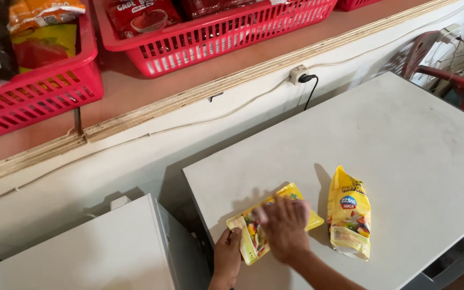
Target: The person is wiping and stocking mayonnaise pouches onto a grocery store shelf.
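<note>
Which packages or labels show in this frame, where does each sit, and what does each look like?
Flat yellow pouch: on the white tabletop, under the right hand, its corner held by the left hand.
Second yellow pouch: right of it, plump, with a round blue-and-red sticker.
Red packets: in the middle red basket on the shelf.
Orange, yellow and red packets: in the left red basket.

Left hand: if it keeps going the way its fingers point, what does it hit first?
The left hand points up and slightly right, already touching the near end of the flat yellow pouch. Going on, it would likely slide along that pouch; depth is unclear.
</note>
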